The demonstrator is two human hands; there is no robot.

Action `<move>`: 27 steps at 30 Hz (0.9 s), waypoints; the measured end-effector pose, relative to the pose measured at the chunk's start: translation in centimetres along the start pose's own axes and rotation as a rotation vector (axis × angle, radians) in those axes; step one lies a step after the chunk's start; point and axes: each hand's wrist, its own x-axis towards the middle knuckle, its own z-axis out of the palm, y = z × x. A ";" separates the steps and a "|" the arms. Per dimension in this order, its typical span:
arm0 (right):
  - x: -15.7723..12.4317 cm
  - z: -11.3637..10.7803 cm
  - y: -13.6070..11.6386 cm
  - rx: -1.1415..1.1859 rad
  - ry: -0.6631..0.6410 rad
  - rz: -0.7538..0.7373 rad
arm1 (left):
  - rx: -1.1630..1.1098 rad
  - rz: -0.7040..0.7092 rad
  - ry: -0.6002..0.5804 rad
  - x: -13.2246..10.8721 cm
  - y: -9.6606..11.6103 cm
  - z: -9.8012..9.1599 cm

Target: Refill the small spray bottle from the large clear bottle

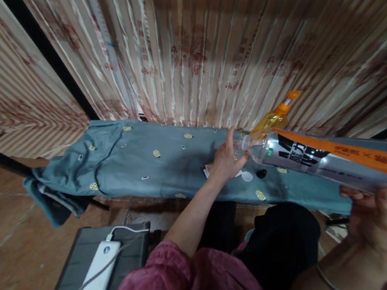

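My right hand (383,217) is closed around the lower part of a large clear plastic bottle (343,154) with a silver and orange label. The bottle is tilted almost level, its neck pointing left. At the bottle's mouth, my left hand (224,162) has thumb and finger around a small clear plastic piece (239,148); its exact shape is blurred. Behind the neck stands a pump bottle (267,121) with yellow liquid and an orange top. Below the neck lie a white disc (246,176), a small black object (261,173) and a white card-like item (206,170), partly hidden by my left hand.
A teal cloth with pineapple prints (168,169) covers the long low surface. Striped curtain fabric (191,41) hangs behind it. Dark poles (53,59) stand at left. A white power bank (97,277) with cables lies on a dark box (131,259) near the tiled floor (2,221).
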 end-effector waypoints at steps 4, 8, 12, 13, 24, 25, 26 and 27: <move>-0.2 0.2 -0.4 0.078 -0.054 -0.071 | 0.001 -0.012 0.007 0.0 0.0 0.2; -0.9 0.5 -1.3 0.060 -0.057 -0.010 | 0.005 -0.017 -0.002 0.1 0.1 0.1; -1.6 0.8 -2.2 0.046 -0.026 0.016 | -0.015 -0.011 -0.015 0.1 0.2 -0.2; -1.7 0.8 -2.3 0.039 -0.015 0.019 | -0.018 -0.004 -0.020 0.1 0.1 -0.2; -2.0 0.7 -2.2 0.020 0.022 0.018 | -0.035 0.082 -0.062 0.5 -1.4 -0.2; -2.0 0.8 -2.2 0.021 0.019 0.016 | -0.049 0.099 -0.065 0.6 -1.6 -0.2; -2.0 0.8 -2.3 0.020 0.013 0.014 | -0.065 0.114 -0.068 0.7 -1.7 -0.1; -1.9 0.8 -2.3 0.019 0.008 0.012 | -0.080 0.127 -0.071 0.8 -1.9 -0.1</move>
